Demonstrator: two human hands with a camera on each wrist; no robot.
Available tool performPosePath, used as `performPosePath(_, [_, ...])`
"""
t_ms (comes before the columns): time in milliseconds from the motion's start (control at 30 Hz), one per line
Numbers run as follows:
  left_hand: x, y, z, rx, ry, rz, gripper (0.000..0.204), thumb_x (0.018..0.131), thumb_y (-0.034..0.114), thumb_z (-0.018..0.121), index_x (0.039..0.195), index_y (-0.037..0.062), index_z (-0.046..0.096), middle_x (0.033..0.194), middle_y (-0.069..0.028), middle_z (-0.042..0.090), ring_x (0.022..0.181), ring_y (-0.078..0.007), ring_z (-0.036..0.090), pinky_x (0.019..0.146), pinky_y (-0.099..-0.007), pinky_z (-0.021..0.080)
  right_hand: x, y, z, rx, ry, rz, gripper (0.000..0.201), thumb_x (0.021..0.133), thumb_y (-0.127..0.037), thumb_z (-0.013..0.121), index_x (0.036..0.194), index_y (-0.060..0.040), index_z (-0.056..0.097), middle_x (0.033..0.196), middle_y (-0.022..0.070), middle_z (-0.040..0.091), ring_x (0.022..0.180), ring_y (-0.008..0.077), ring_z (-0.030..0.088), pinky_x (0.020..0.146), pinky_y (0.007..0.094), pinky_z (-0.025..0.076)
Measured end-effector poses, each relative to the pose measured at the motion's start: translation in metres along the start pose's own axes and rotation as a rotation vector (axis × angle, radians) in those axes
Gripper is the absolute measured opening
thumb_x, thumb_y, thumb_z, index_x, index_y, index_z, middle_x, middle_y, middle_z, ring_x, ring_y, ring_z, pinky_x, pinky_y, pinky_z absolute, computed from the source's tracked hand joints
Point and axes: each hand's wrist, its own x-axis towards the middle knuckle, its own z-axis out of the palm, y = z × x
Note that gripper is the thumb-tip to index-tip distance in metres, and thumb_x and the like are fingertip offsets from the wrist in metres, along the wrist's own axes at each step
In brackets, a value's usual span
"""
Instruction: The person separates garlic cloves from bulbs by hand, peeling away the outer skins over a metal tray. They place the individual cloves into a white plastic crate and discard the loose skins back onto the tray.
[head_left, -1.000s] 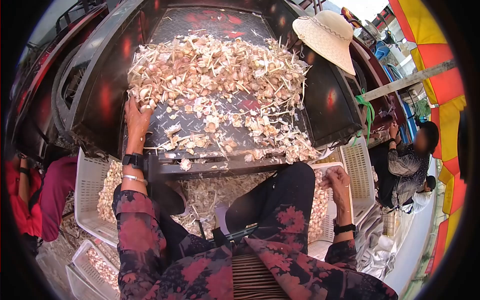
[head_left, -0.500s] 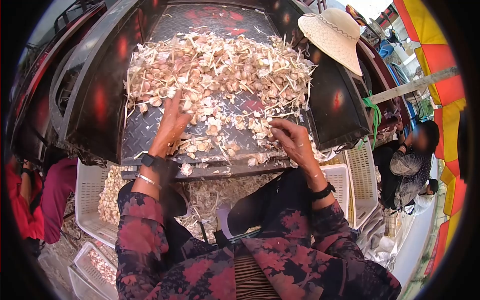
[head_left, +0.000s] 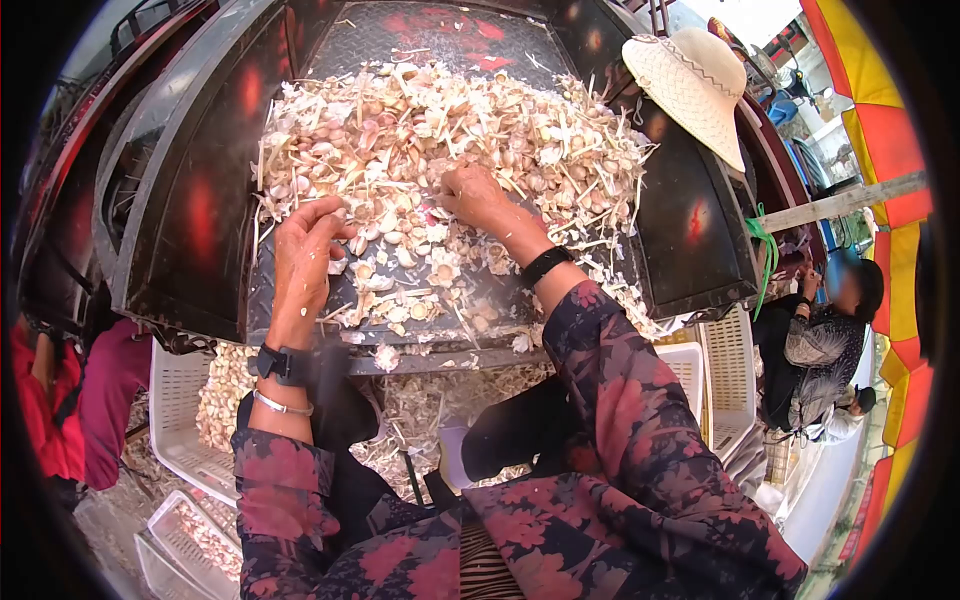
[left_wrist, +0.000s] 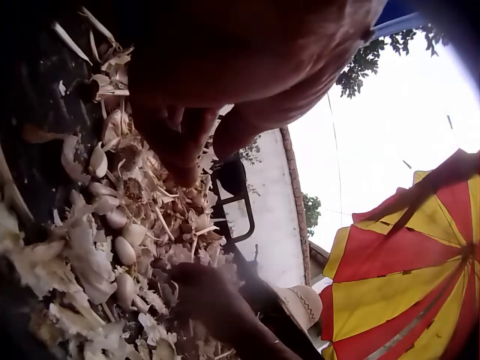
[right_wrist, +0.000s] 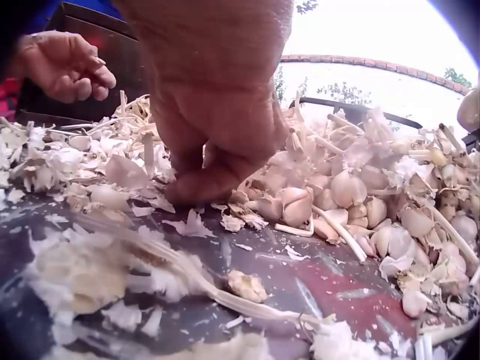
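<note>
A broad heap of garlic cloves (head_left: 400,120), mixed with papery skins and dry stalks, lies on the dark ridged metal bed (head_left: 430,30). Bent down into its near middle, my right hand (head_left: 485,205) has thumb and fingers curled at the cloves; I cannot tell what is between the fingertips. Over the heap's left front edge is my left hand (head_left: 303,250), its fingers loosely bent. In the right wrist view this left hand (right_wrist: 67,67) shows apart from the garlic. Several peeled-looking cloves (left_wrist: 125,251) lie among skins in the left wrist view.
Black metal side walls (head_left: 700,215) flank the bed, and a straw hat (head_left: 690,85) rests on the right one. White crates (head_left: 170,420) stand below at both sides, the left with cloves in it. Other people (head_left: 830,330) sit at right and left.
The right hand came up from beside the right crate, over the bed's front, into the heap. The left hand went from the heap's left edge toward the middle, then back left.
</note>
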Motion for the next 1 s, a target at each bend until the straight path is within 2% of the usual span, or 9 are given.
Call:
performPosePath(167, [-0.008,0.005,0.002,-0.132,-0.064,-0.062,0.026,0.09,0.009,0.06,0.113,-0.0031,0.063,0.092,-0.0089,0.069,0.068,-0.0093,0.064,0.05,-0.0181,0.043,-0.046,0.017,-0.007,0.214,0.193,-0.107,0.016,0.079,-0.01,0.069,0.091,0.0012,0.07,0.072,0.0149,0.069,0.067,0.026,0.067,0.063,0.037,0.053])
performPosePath(233, [-0.01,0.001,0.0,-0.217,-0.065,-0.05,0.026,0.091,0.008,0.058,0.114,-0.0041,0.062,0.09,-0.0097,0.069,0.065,-0.0093,0.063,0.049,-0.0181,0.043,-0.063,0.021,-0.022,0.583,0.049,0.263,0.012,0.083,-0.005,0.067,0.093,0.0019,0.069,0.07,0.0101,0.068,0.062,0.0158,0.067,0.055,0.0288,0.053])
performPosePath(300, [-0.013,-0.001,0.0,-0.31,-0.126,-0.114,0.024,0.093,0.01,0.06,0.113,-0.0031,0.062,0.091,-0.0081,0.068,0.068,-0.0077,0.063,0.05,-0.0162,0.042,-0.071,0.012,-0.035,0.569,0.087,0.285,0.012,0.087,-0.003,0.064,0.098,0.002,0.066,0.07,0.0073,0.066,0.059,0.01,0.065,0.05,0.0225,0.052])
performPosePath(500, [-0.034,0.01,0.034,-0.613,-0.366,-0.425,0.036,0.101,0.028,0.053,0.114,-0.0048,0.06,0.096,-0.0144,0.068,0.078,-0.0227,0.067,0.064,-0.0211,0.053,-0.066,-0.09,-0.048,1.054,0.088,-0.309,0.027,0.088,-0.015,0.069,0.104,0.0056,0.064,0.083,0.0069,0.069,0.067,0.0129,0.065,0.059,0.0317,0.055])
performPosePath(633, [-0.01,-0.005,0.001,-0.731,-0.188,-0.389,0.032,0.1,0.026,0.053,0.105,-0.0046,0.062,0.089,-0.0134,0.069,0.06,-0.011,0.056,0.037,-0.0172,0.036,-0.056,-0.079,-0.049,0.627,0.023,-0.075,0.024,0.085,-0.016,0.07,0.102,0.0004,0.068,0.086,0.0135,0.071,0.078,0.0189,0.07,0.067,0.0328,0.054])
performPosePath(700, [-0.008,-0.005,-0.005,-0.734,-0.142,-0.387,0.029,0.099,0.024,0.054,0.104,-0.0034,0.062,0.085,-0.012,0.068,0.057,-0.0106,0.054,0.036,-0.0179,0.034,-0.058,-0.069,-0.015,0.248,0.106,-0.365,0.016,0.077,-0.011,0.07,0.092,-0.0038,0.069,0.084,0.0173,0.069,0.08,0.0333,0.067,0.07,0.0413,0.052])
performPosePath(767, [-0.011,-0.002,-0.004,-0.734,-0.104,-0.404,0.029,0.099,0.024,0.054,0.104,-0.003,0.062,0.085,-0.0116,0.068,0.057,-0.0106,0.053,0.036,-0.0178,0.034,-0.061,-0.062,0.004,0.075,0.011,-0.297,0.011,0.077,-0.01,0.068,0.087,-0.0044,0.067,0.081,0.0171,0.067,0.083,0.0354,0.066,0.072,0.0434,0.051])
performPosePath(967, [-0.005,-0.012,-0.02,-0.748,-0.086,-0.352,0.031,0.098,0.026,0.056,0.107,-0.0024,0.061,0.087,-0.0109,0.067,0.059,-0.0123,0.056,0.038,-0.0186,0.034,-0.072,-0.04,-0.008,0.079,-0.101,-0.193,0.015,0.076,-0.006,0.065,0.091,-0.003,0.067,0.079,0.0179,0.068,0.075,0.0344,0.067,0.071,0.0422,0.052])
performPosePath(1000, [-0.006,-0.015,-0.02,-0.744,-0.107,-0.377,0.032,0.098,0.028,0.056,0.107,-0.0029,0.061,0.088,-0.0112,0.067,0.063,-0.0135,0.058,0.041,-0.019,0.037,-0.08,-0.036,-0.013,0.108,0.003,-0.173,0.016,0.079,-0.007,0.065,0.093,-0.0005,0.067,0.076,0.0151,0.069,0.07,0.0266,0.068,0.063,0.0371,0.053])
